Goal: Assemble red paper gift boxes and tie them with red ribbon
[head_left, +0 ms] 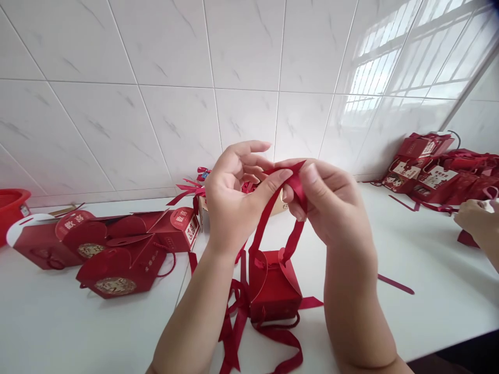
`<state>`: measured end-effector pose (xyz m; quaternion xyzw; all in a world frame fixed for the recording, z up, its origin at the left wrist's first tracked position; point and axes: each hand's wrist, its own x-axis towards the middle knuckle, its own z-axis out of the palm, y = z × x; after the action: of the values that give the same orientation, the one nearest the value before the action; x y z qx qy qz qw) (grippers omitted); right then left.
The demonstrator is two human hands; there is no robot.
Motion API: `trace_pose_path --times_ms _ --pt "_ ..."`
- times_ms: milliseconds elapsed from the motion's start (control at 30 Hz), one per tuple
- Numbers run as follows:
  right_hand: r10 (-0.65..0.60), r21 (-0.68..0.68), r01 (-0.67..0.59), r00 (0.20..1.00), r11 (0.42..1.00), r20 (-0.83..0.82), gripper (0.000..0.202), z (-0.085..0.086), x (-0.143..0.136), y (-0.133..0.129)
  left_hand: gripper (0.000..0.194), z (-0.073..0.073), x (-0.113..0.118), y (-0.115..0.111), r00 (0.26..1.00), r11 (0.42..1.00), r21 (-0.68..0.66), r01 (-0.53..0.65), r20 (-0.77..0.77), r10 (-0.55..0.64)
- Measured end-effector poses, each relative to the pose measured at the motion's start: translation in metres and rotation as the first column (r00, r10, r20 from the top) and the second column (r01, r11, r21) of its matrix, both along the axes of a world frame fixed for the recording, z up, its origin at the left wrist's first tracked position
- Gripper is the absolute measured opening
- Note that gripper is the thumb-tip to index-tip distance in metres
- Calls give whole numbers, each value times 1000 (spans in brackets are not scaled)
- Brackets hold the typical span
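A small red gift box (276, 291) stands on the white table, with a red ribbon (264, 221) running up from its top. Both ends of that ribbon rise to my hands, which meet above the box. My left hand (241, 197) pinches the ribbon between thumb and index finger, its other fingers loosely curled. Opposite it, my right hand (331, 202) is closed on a folded part of the same ribbon, thumb on top. Loose red ribbon (237, 332) lies in curls beside and in front of the box.
Several red gift boxes (125, 259) sit to the left, near a red plastic basin (13, 200). Behind my hands is a carton (280, 206) with ribbons. More red boxes (436, 171) are piled at the right, where another person's hand (477, 221) shows. A tiled wall borders the table.
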<state>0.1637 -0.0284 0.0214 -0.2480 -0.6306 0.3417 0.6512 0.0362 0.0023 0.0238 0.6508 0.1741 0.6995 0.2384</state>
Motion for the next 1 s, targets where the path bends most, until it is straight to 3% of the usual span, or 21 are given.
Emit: trace_pose_path --times_ms 167,367,500,633,733,833,1000 --pt "-28 -16 27 997 1000 -77 14 -1 -1 7 20 -3 -3 5 996 997 -23 -78 -55 77" --pt "-27 -59 20 994 998 -108 16 -3 5 17 10 2 -11 6 988 989 121 -80 -120 94" --pt "-32 -87 23 994 996 -104 15 -3 7 19 9 4 -17 6 942 953 282 -115 -273 195" --pt "-34 -92 24 994 996 -105 13 -4 6 19 9 0 -18 9 870 935 321 -149 -408 278" --pt "-18 -73 12 996 997 -86 11 -4 7 19 12 -3 -17 13 844 912 361 -193 -414 343" --pt "3 -46 -5 999 999 -54 9 -4 9 19 12 -3 -18 14 838 921 336 -196 -430 335" --pt "38 51 -40 998 998 52 9 -4 22 16 11 1 -22 9 812 967 167 -190 -527 251"
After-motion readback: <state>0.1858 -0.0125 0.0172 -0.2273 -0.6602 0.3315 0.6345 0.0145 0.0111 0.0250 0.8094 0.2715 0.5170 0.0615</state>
